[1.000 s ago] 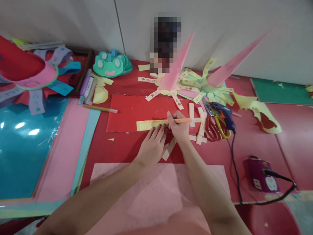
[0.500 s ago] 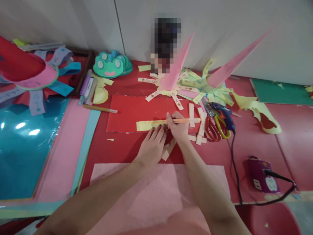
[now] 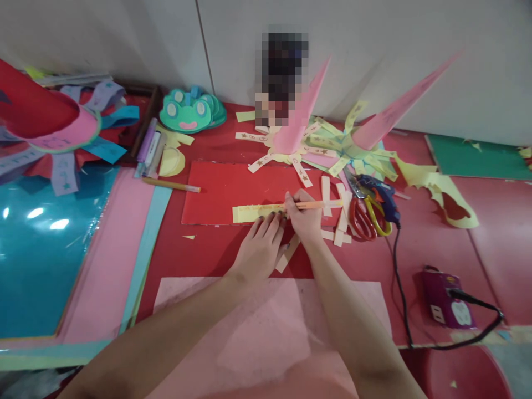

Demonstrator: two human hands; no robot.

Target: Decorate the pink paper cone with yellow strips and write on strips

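Note:
My right hand (image 3: 305, 219) is closed round an orange pen (image 3: 313, 205), its tip down by the right part of a pale yellow paper strip (image 3: 245, 214). A line of small orange marks runs along the strip's upper edge; I cannot read them. My left hand (image 3: 260, 244) lies flat with fingers stretched, the fingertips resting on the strip. Under the strip is a red board (image 3: 216, 191). A cream paper strip (image 3: 286, 256) pokes out from between my hands, and more cream strips (image 3: 341, 216) lie just right of my right hand.
Scissors (image 3: 362, 219) and a blue glue gun (image 3: 384, 194) lie to the right, its cord trailing near a purple power box (image 3: 446, 299). Pink paper cones (image 3: 297, 124) stand at the back. Frog cutouts (image 3: 189, 111), markers (image 3: 147, 147) and a brown pen (image 3: 170, 184) are left.
My right hand and the pen have shifted very slightly to the right along the strip. My left hand and the strip stay in place.

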